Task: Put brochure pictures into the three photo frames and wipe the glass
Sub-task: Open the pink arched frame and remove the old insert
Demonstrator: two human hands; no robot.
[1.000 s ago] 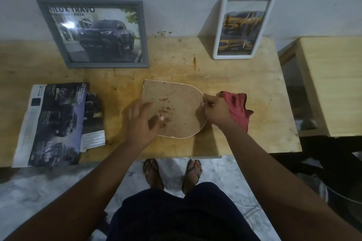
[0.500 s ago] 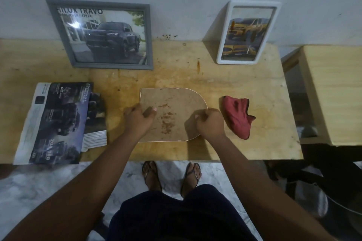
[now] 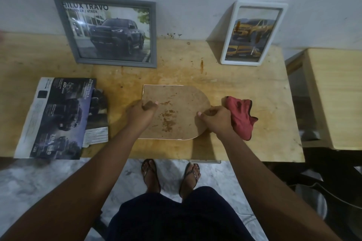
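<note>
arched frame [image 3: 174,111] lies flat at table [image 3: 254,92] centre, brown back up. both arms reach forward, forearms converging. left hand [image 3: 140,115] grips straight left edge, thumb on top, fingers curled. right hand [image 3: 217,119] pinches rounded right edge. red cloth [image 3: 242,117] just beside right hand. grey frame [image 3: 109,31], white frame [image 3: 252,33] lean on wall.

- The arched frame [image 3: 176,111] lies back up, so its glass and any picture inside are hidden
- The left grip [image 3: 140,112] holds its left edge, fingertips out of sight
- The right grip [image 3: 215,119], at the curved edge, covers part of the red cloth [image 3: 242,117]
- The brochure [image 3: 56,117] has print too small to read and hides most of a sheet beneath it
- The counter [image 3: 244,88] runs off the left picture edge
</note>
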